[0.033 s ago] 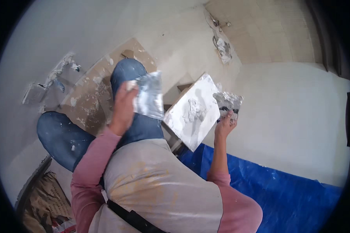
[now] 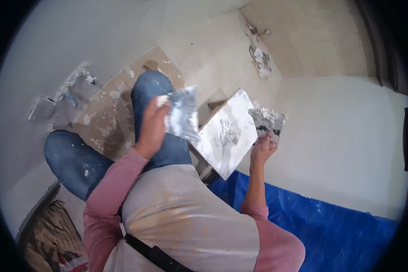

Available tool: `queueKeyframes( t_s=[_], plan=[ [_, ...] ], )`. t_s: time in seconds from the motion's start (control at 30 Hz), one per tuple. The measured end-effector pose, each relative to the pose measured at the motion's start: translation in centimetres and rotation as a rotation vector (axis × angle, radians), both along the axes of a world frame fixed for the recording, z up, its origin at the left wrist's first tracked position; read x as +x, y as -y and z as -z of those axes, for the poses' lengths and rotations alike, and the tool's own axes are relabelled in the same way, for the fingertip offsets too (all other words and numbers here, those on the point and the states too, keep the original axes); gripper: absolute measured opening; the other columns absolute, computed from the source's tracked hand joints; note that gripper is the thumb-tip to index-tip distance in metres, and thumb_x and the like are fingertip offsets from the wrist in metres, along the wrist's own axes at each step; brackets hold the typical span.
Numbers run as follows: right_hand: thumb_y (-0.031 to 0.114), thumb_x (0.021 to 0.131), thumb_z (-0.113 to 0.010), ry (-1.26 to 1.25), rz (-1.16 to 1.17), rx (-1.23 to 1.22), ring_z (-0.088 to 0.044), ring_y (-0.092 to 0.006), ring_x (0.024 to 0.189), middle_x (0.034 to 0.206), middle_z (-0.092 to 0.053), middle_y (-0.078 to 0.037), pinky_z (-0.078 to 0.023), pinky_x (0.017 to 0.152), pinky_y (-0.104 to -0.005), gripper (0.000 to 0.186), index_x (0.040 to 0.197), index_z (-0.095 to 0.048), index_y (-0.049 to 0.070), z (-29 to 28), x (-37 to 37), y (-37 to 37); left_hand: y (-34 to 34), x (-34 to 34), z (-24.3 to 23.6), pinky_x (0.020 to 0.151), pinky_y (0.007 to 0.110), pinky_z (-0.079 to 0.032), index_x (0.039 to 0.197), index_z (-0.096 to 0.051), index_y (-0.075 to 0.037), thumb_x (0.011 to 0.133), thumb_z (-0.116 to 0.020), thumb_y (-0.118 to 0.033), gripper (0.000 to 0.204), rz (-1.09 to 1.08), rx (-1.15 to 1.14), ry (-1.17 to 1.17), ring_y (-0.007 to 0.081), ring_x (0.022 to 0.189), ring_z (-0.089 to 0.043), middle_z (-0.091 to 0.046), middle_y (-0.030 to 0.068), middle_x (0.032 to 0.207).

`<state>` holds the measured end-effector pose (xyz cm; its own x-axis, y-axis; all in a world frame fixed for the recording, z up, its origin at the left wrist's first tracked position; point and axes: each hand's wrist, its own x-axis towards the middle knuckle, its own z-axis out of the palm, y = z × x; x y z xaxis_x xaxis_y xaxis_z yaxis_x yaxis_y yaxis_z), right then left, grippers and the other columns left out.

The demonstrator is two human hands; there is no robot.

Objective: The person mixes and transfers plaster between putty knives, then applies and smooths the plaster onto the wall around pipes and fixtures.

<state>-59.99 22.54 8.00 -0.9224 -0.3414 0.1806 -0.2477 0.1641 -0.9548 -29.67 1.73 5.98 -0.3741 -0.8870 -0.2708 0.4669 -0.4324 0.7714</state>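
Board (image 2: pixel 218 156): paste (image 2: pixel 230 131) near centre
Left hand (image 2: pixel 152 129): clamped on silvery blade (image 2: pixel 182 114) near board's left corner
Right hand (image 2: pixel 263 149): clamped on paste-coated blade (image 2: pixel 268 119) beside right edge
Sack (image 2: pixel 61 233): dark printed lettering

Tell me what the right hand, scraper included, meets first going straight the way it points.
Right hand with scraper: way looks free up to, likely, the pale wall near its corner. Depth unclear.
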Motion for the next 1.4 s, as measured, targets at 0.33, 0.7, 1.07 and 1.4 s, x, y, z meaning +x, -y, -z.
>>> queueKeyframes(
  t_s=[0.33, 0.7, 1.07, 1.4],
  plan=[
    [0.025, 0.095, -0.065, -0.685, -0.986, -0.477, -0.063, -0.0415, 0.104, 0.113, -0.066, -0.021, -0.054, 0.088, -0.0525, 0.034, 0.119, -0.055, 0.004, -5.2, 16.3, 14.3, -0.1, 0.1, -4.4, 0.077, 0.032, -0.055, 0.117, -0.054, -0.006, 0.100, -0.045, -0.013, 0.021, -0.267, 0.222, -0.387, 0.0164, 0.093, -0.065, -0.065, 0.0058, 0.106],
    [0.001, 0.071, -0.058, -0.777, -1.361, -0.369, -0.064, -0.0400, 0.108, 0.121, -0.064, -0.022, -0.052, 0.092, -0.0447, 0.049, 0.120, -0.064, 0.004, -4.5, 24.5, 22.5, 0.3, 11.4, -6.8, 0.083, 0.036, -0.056, 0.119, -0.053, -0.006, 0.101, -0.045, -0.013, 0.021, -0.679, 0.048, -0.422, 0.0205, 0.097, -0.067, -0.065, 0.0079, 0.109],
    [0.013, 0.097, -0.056, 0.024, -1.122, 0.027, -0.063, -0.0165, 0.091, 0.102, -0.069, -0.012, -0.050, 0.079, -0.0293, 0.031, 0.122, -0.060, -0.005, -1.9, 28.4, 22.7, -0.4, 16.7, -4.3, 0.079, 0.031, -0.052, 0.111, -0.051, -0.004, 0.101, -0.048, -0.013, 0.014, -1.006, -0.146, -0.199, 0.0144, 0.091, -0.061, -0.060, 0.0055, 0.103],
    [-0.009, 0.082, -0.055, -0.417, -1.450, -0.353, -0.067, -0.0292, 0.102, 0.117, -0.067, -0.018, -0.051, 0.088, -0.0346, 0.044, 0.124, -0.062, 0.000, -4.5, 31.8, 22.4, 0.0, 16.2, -2.3, 0.082, 0.027, -0.048, 0.113, -0.051, -0.005, 0.101, -0.049, -0.017, 0.018, -1.074, -0.140, -0.093, 0.0130, 0.094, -0.056, -0.057, 0.0044, 0.102]
  ],
)
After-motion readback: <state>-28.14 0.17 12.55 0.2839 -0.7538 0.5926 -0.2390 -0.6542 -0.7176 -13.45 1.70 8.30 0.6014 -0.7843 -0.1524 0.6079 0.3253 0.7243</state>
